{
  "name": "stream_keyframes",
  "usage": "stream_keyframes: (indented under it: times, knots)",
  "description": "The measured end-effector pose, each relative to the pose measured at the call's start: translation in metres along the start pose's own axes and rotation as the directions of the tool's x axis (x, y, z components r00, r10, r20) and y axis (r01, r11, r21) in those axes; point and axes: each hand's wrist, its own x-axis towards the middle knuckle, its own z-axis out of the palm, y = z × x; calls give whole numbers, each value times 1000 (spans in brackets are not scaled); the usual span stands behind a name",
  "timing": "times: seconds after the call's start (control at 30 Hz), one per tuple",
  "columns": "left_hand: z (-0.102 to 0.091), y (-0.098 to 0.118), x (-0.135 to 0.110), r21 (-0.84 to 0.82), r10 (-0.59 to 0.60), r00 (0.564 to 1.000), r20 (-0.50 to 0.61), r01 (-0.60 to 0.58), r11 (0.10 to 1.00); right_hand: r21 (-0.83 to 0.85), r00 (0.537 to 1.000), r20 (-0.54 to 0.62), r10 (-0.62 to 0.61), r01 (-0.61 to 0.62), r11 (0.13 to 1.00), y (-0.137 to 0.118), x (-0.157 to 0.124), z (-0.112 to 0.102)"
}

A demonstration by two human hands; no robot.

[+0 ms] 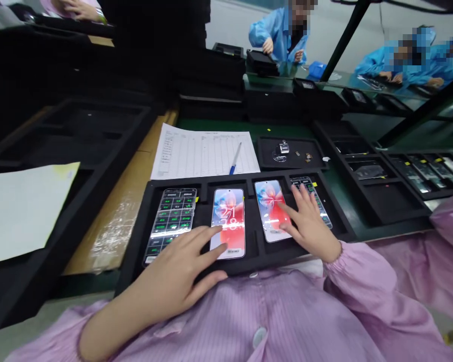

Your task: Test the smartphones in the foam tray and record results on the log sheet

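Note:
In front of me lies a black foam tray [251, 241] with several smartphones in its slots. The far-left phone [173, 216] shows a dark screen with a grid of green text. Beside it, a lit phone [229, 213] has a red and blue wallpaper with a clock. My left hand [191, 254] is open, its fingertips over this lit phone's lower screen. To the right, another phone [269, 206] shows a similar wallpaper. My right hand [307, 221] is open, its thumb and index finger at that screen. Its other fingers partly cover the far-right dark phone [322, 208].
Behind the tray lie a printed form [204, 151] and a blue pen [235, 158]. A small black tray [264, 151] holds a shiny metal piece and bits. More foam trays [394, 201] stand at right; a paper sheet [22, 206] lies left. Co-workers in blue [279, 32] sit opposite.

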Motion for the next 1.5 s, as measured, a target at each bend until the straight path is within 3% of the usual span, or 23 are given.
stream_keyframes:
  times: [0.1, 0.2, 0.27, 0.33, 0.43, 0.5, 0.6, 0.7, 0.77, 0.83, 0.93, 1.0, 1.07, 1.13, 1.37, 1.5]
  knots:
    - [8, -3, 24, 31, 2, 998, 63, -4, 1000, 13, 996, -82, 33, -32, 999, -3, 0, 4]
    - [17, -12, 31, 144, -218, 973, -72, 226, 963, 86, 994, -103, -35, 44, 995, -3, -13, 1]
    - [14, -18, 25, 194, -327, 928, -177, 358, 913, 117, 981, -192, 32, -9, 993, 1, -23, -3]
    - [4, -23, 14, 189, -361, 904, -227, 405, 895, 148, 934, -323, 152, -109, 983, 8, -32, -7]
    - [-12, -29, -10, 103, -411, 865, -288, 455, 884, 187, 843, -467, 267, -201, 962, 16, -39, -7]
    - [-13, -32, -26, 0, -487, 810, -326, 516, 857, 204, 816, -502, 286, -210, 956, 17, -40, -5]
    - [-2, -31, -45, -226, -613, 710, -347, 571, 789, 223, 806, -511, 299, -212, 951, 16, -38, -2]
    - [9, -25, -53, -317, -654, 661, -368, 572, 757, 203, 847, -445, 292, -223, 954, 20, -35, -1]
    - [10, -17, -52, -229, -606, 674, -424, 567, 791, 179, 894, -360, 267, -215, 960, 25, -34, -1]
    - [8, -7, -44, -108, -523, 740, -423, 532, 840, 148, 938, -266, 220, -186, 971, 31, -33, 1]
    - [9, 10, -24, -27, -434, 876, -209, 439, 898, 88, 986, -129, 110, -100, 991, 34, -28, 3]
    - [12, 20, -8, -43, -408, 913, -28, 406, 913, 65, 997, -63, 35, -31, 997, 34, -23, 5]
    - [15, 28, 4, -81, -399, 911, 101, 408, 910, 63, 1000, -10, -23, 24, 998, 34, -19, 7]
    - [16, 32, 8, -124, -403, 902, 154, 423, 898, 69, 998, 23, -57, 55, 996, 35, -19, 9]
    - [2, 38, -12, -205, -393, 896, 204, 432, 878, 45, 995, 42, -95, 93, 995, 44, -46, 7]
    - [6, 35, -4, -185, -408, 893, 189, 441, 878, 60, 998, 17, -61, 60, 996, 40, -35, 8]
